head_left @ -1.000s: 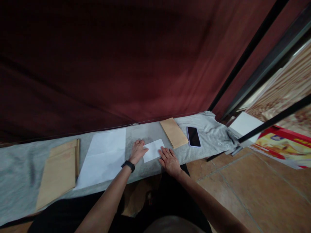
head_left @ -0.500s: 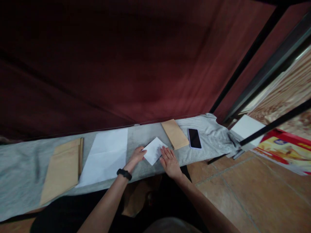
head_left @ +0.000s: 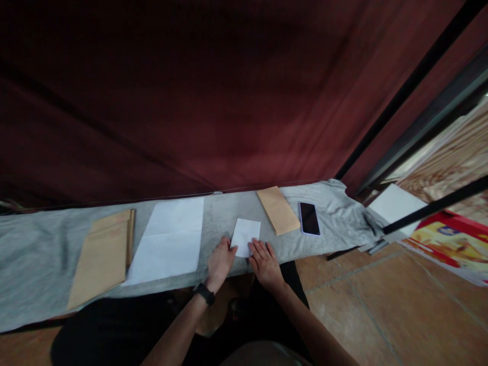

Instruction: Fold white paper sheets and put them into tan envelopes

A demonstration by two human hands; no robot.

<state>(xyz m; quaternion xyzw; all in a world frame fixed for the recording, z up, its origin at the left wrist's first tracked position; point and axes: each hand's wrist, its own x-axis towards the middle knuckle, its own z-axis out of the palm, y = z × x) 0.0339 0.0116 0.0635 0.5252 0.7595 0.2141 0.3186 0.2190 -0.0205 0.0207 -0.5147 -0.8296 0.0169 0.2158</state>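
Observation:
A small folded sheet of white paper (head_left: pixel 246 233) lies on the grey cloth in front of me. My left hand (head_left: pixel 221 260) is closed at its lower left edge, thumb on top and fingers curled beside it. My right hand (head_left: pixel 266 263) rests flat on the lower right corner, fingers stretched out and close together. To the left of my left hand lie larger white sheets (head_left: pixel 170 236) with a crease across them. Right of the folded paper is a brown paper envelope (head_left: pixel 278 209).
A stack of brown envelopes (head_left: pixel 101 254) sits at the left. A phone (head_left: pixel 309 218) lies right of the single envelope on the grey cloth (head_left: pixel 335 213). Dark red fabric (head_left: pixel 229 101) rises behind. A white box (head_left: pixel 396 206) and a red-yellow carton (head_left: pixel 450 241) stand at the right.
The folded paper has turned from a diamond position to nearly square with me. My left hand has shifted to its lower left edge; my right hand stays on the right side.

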